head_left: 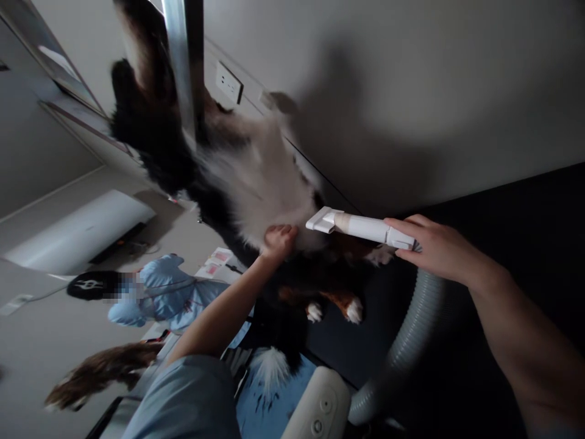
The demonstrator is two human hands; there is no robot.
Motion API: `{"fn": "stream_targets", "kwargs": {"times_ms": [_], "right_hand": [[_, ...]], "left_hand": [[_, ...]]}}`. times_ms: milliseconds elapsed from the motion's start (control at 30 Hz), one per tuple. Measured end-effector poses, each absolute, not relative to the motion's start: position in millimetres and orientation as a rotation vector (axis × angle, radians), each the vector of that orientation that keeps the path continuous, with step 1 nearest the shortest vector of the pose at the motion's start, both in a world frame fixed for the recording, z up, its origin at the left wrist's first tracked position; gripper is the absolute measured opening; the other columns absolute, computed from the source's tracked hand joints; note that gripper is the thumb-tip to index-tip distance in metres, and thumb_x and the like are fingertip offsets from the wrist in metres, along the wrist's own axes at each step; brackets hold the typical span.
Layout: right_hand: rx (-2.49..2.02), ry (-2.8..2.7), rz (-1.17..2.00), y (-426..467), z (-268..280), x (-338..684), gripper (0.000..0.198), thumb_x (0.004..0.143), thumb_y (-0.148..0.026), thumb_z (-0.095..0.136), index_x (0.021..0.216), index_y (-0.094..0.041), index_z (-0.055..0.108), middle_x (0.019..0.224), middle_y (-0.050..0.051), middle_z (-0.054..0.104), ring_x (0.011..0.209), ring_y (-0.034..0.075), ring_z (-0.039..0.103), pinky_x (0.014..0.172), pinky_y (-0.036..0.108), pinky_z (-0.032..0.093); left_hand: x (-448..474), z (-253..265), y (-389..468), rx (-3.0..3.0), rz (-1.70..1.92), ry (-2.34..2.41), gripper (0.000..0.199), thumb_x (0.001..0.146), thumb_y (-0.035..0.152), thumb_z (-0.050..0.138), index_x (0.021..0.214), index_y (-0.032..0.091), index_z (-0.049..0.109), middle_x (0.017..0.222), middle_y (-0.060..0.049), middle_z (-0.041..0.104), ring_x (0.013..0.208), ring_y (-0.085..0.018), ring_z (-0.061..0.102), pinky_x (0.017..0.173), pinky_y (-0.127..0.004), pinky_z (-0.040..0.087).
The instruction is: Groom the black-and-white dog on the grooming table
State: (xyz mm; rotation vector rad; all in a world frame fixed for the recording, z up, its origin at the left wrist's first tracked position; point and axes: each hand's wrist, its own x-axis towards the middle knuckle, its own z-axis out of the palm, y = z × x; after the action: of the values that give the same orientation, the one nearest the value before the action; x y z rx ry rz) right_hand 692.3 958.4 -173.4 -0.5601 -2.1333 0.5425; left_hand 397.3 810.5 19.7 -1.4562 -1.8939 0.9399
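A large black, white and brown dog (269,177) is in front of me, its head raised at the upper left beside a metal post. My left hand (280,239) presses into the white chest fur with its fingers curled in, closed on the fur. My right hand (425,247) is wrapped around the white handle of a pet dryer nozzle (365,228). The flat, wide tip points at the chest, close to my left hand. From the handle, a grey ribbed hose (418,323) curves down to a pale dryer body (320,405).
The metal post (180,67) rises beside the dog's neck. A black table (361,347) lies under its paws, against a grey wall with a socket (229,82). At left, a person in blue (169,292) stands near a brown furry animal (105,369).
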Motion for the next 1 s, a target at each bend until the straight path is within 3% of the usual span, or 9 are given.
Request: {"fn": "stream_targets", "kwargs": {"times_ms": [367,533,667,833,1000], "right_hand": [[-0.473,-2.044,0.527,953,-170,688,0.055,0.088,-0.025,0.061,0.142,-0.031,0.051,0.124,0.004,0.063,0.093,0.018,0.069,0.075,0.029,0.055],[-0.523,-2.11,0.456,948,-165,688,0.057,0.086,-0.026,0.064,0.141,-0.032,0.051,0.118,0.004,0.065,0.085,0.018,0.069,0.066,0.027,0.052],[-0.583,-2.175,0.398,945,-160,691,0.057,0.086,-0.025,0.064,0.141,-0.032,0.052,0.115,0.005,0.065,0.079,0.017,0.067,0.062,0.026,0.047],[-0.578,-2.193,0.414,946,-163,690,0.056,0.087,-0.024,0.062,0.14,-0.034,0.052,0.116,0.004,0.065,0.079,0.016,0.066,0.062,0.026,0.046],[-0.647,-2.223,0.448,952,-167,696,0.056,0.085,-0.024,0.06,0.14,-0.034,0.052,0.109,0.003,0.065,0.075,0.016,0.066,0.06,0.027,0.043]], "left_hand": [[411,20,814,-1.439,0.959,-1.938,0.031,0.097,0.018,0.043,0.115,0.01,0.067,0.103,-0.016,0.068,0.103,-0.029,0.062,0.086,-0.037,0.044],[432,8,809,-1.491,1.074,-1.978,0.035,0.097,0.021,0.043,0.125,0.014,0.062,0.121,-0.018,0.061,0.111,-0.03,0.06,0.084,-0.036,0.05],[465,-5,800,-1.594,1.298,-2.033,0.037,0.095,0.036,0.054,0.122,0.014,0.065,0.118,-0.02,0.063,0.114,-0.035,0.06,0.087,-0.042,0.053],[495,-24,799,-1.718,1.49,-2.041,0.045,0.096,0.043,0.05,0.129,0.014,0.06,0.13,-0.026,0.058,0.091,-0.032,0.071,0.074,-0.041,0.056],[497,-33,823,-1.704,1.448,-2.045,0.04,0.1,0.037,0.043,0.118,0.009,0.064,0.097,-0.019,0.07,0.096,-0.033,0.071,0.074,-0.04,0.056]]}}
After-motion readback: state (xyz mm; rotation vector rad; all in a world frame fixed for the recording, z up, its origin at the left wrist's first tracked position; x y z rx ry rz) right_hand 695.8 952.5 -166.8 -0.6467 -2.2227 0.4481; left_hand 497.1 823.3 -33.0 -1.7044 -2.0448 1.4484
